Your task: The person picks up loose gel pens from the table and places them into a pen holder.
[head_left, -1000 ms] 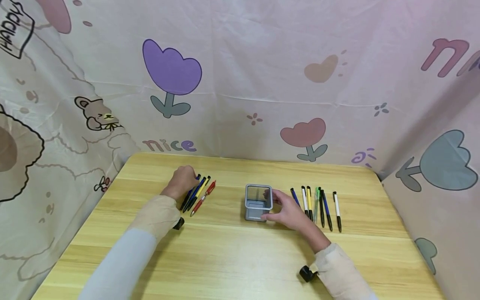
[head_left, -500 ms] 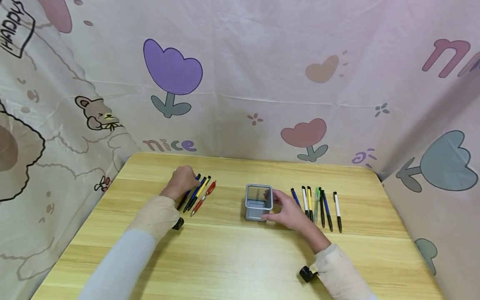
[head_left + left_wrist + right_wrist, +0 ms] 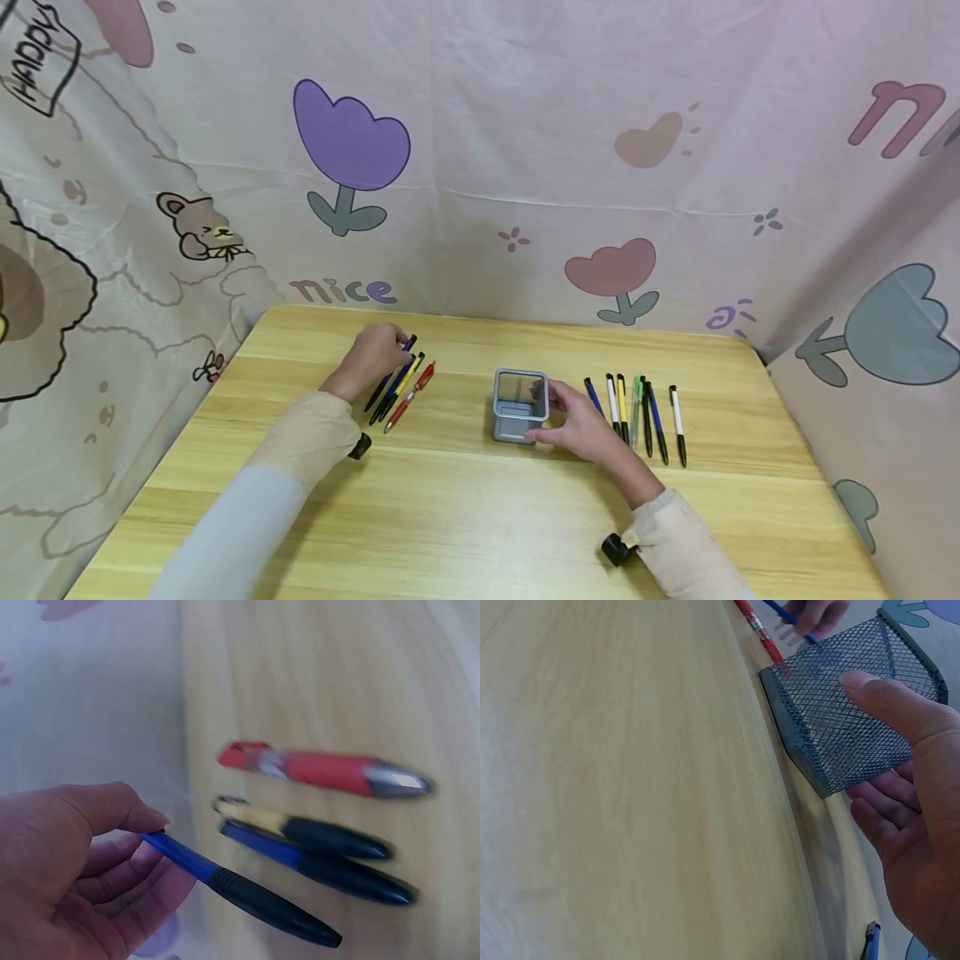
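Observation:
Between the thumb and fingers of my left hand point(image 3: 371, 358) is a blue ballpoint pen with a black grip point(image 3: 251, 897), pinched by its rear end and slanting down. Beside it on the table lie another blue pen point(image 3: 352, 879), a yellow pen with a black grip point(image 3: 330, 836) and a red pen with a silver tip point(image 3: 322, 769). My right hand point(image 3: 577, 421) holds the grey mesh pen holder point(image 3: 829, 705) by its right side, thumb on the near wall. The holder stands upright mid-table with nothing inside.
Right of the holder, several pens lie in a row on the wooden table point(image 3: 480, 517), including a green pen point(image 3: 635, 412), a yellow pen point(image 3: 622, 408) and a white pen point(image 3: 677, 421) at the end. A printed curtain point(image 3: 465, 125) hangs behind the table.
My left hand has lifted the blue pen slightly and shifted a little to the right with it. The right hand and the pen holder stay in place.

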A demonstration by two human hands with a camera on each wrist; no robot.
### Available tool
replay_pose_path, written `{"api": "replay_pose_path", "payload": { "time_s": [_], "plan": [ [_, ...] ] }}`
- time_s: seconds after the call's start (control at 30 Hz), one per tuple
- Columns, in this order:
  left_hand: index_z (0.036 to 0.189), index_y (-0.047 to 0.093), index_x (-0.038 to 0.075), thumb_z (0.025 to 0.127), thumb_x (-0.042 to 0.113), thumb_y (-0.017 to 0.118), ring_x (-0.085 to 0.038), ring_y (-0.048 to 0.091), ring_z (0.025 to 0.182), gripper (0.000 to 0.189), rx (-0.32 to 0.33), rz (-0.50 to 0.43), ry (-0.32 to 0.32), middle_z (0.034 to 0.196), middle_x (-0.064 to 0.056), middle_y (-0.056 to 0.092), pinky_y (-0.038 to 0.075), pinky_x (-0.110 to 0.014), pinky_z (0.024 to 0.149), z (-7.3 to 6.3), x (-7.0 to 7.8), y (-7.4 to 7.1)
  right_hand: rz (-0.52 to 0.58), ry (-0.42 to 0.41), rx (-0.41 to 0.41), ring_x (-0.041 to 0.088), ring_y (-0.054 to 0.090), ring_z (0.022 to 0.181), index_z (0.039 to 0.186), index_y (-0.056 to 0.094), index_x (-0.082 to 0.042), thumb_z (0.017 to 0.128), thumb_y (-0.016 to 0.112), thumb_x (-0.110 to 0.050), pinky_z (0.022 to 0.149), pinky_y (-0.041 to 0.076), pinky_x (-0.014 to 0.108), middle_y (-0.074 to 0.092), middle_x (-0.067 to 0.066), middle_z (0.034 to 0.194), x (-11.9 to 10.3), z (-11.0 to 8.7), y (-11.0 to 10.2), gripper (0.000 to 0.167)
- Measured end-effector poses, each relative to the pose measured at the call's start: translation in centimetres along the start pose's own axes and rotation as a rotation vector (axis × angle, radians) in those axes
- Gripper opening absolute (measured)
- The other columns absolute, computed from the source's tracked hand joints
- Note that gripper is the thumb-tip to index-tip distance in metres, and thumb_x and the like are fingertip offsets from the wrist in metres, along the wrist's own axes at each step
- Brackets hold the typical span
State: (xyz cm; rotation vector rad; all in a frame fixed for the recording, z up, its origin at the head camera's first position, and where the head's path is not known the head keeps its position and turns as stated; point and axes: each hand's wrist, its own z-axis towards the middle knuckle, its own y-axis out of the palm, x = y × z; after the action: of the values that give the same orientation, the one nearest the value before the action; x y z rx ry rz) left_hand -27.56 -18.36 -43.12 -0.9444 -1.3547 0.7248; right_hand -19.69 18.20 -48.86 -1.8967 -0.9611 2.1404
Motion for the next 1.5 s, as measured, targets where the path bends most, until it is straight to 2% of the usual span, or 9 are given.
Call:
{"api": "replay_pose_path", "payload": {
  "time_s": [0.13, 0.23, 0.47, 0.63, 0.87, 1.07, 1.23, 1.5],
  "plan": [
    [0.082, 0.067, 0.006, 0.092, 0.011, 0.069, -0.012, 0.046, 0.058, 0.011, 0.041, 0.005, 0.095, 0.068, -0.001, 0.056, 0.035, -0.024, 0.055, -0.3, 1.9, -0.6, 0.002, -0.008, 0.002, 0.032, 0.064, 0.129, 0.144, 0.053, -0.007, 0.074, 0.095, -0.030, 0.113, 0.051, 0.044, 0.068, 0.009, 0.128, 0.1, 0.0, 0.0, 0.085],
    [0.087, 0.070, 0.005, 0.091, 0.010, 0.068, -0.013, 0.049, 0.061, 0.007, 0.079, -0.016, 0.143, 0.072, -0.003, 0.061, 0.037, -0.024, 0.057, -0.7, 3.2, -1.0, -0.004, -0.012, 0.003, 0.030, 0.065, 0.127, 0.142, 0.054, -0.009, 0.074, 0.095, -0.031, 0.112, 0.051, 0.044, 0.068, 0.007, 0.126, 0.1, 0.0, 0.0, 0.083],
    [0.094, 0.074, 0.003, 0.091, 0.010, 0.068, -0.016, 0.058, 0.068, 0.009, 0.197, -0.032, 0.258, 0.081, -0.007, 0.073, 0.049, -0.028, 0.064, -1.3, 5.6, -1.3, -0.026, -0.017, 0.006, 0.028, 0.066, 0.125, 0.142, 0.055, -0.011, 0.074, 0.094, -0.035, 0.111, 0.052, 0.043, 0.069, 0.005, 0.124, 0.1, -0.1, 0.0, 0.082],
    [0.097, 0.078, 0.001, 0.091, 0.010, 0.070, -0.015, 0.063, 0.068, 0.013, 0.253, -0.041, 0.325, 0.084, -0.009, 0.077, 0.058, -0.031, 0.066, -1.6, 6.8, -1.3, -0.026, -0.015, 0.006, 0.027, 0.066, 0.124, 0.142, 0.055, -0.010, 0.074, 0.094, -0.036, 0.111, 0.053, 0.043, 0.069, 0.005, 0.124, 0.2, -0.1, -0.1, 0.083],
    [0.095, 0.079, 0.001, 0.092, 0.011, 0.074, -0.017, 0.070, 0.072, 0.012, 0.294, -0.075, 0.378, 0.085, -0.010, 0.078, 0.063, -0.034, 0.071, -2.4, 8.7, -1.5, -0.029, -0.015, 0.005, 0.025, 0.067, 0.122, 0.142, 0.056, -0.010, 0.074, 0.095, -0.036, 0.110, 0.053, 0.041, 0.069, 0.004, 0.122, 0.3, 0.1, 0.0, 0.082],
    [0.095, 0.079, 0.002, 0.092, 0.011, 0.074, -0.017, 0.072, 0.073, 0.011, 0.320, -0.110, 0.442, 0.085, -0.009, 0.079, 0.063, -0.032, 0.070, -3.0, 10.5, -1.6, -0.031, -0.018, 0.006, 0.026, 0.067, 0.122, 0.140, 0.057, -0.011, 0.074, 0.095, -0.033, 0.110, 0.053, 0.041, 0.069, 0.003, 0.120, 0.3, 0.1, -0.1, 0.080],
    [0.099, 0.079, 0.002, 0.094, 0.012, 0.075, -0.017, 0.071, 0.074, 0.012, 0.326, -0.149, 0.465, 0.088, -0.010, 0.078, 0.063, -0.030, 0.070, -3.3, 11.5, -1.8, -0.022, -0.015, -0.004, 0.025, 0.067, 0.122, 0.141, 0.057, -0.012, 0.074, 0.094, -0.035, 0.110, 0.053, 0.041, 0.069, 0.003, 0.122, 0.2, 0.1, 0.0, 0.080],
    [0.100, 0.079, 0.002, 0.093, 0.012, 0.076, -0.015, 0.071, 0.073, 0.013, 0.333, -0.292, 0.524, 0.086, -0.009, 0.079, 0.063, -0.027, 0.069, -3.8, 12.7, -2.1, -0.006, -0.002, -0.009, 0.026, 0.066, 0.124, 0.142, 0.056, -0.011, 0.075, 0.094, -0.035, 0.110, 0.053, 0.042, 0.069, 0.002, 0.124, 0.0, 0.3, 0.4, 0.081]
  ]
}}
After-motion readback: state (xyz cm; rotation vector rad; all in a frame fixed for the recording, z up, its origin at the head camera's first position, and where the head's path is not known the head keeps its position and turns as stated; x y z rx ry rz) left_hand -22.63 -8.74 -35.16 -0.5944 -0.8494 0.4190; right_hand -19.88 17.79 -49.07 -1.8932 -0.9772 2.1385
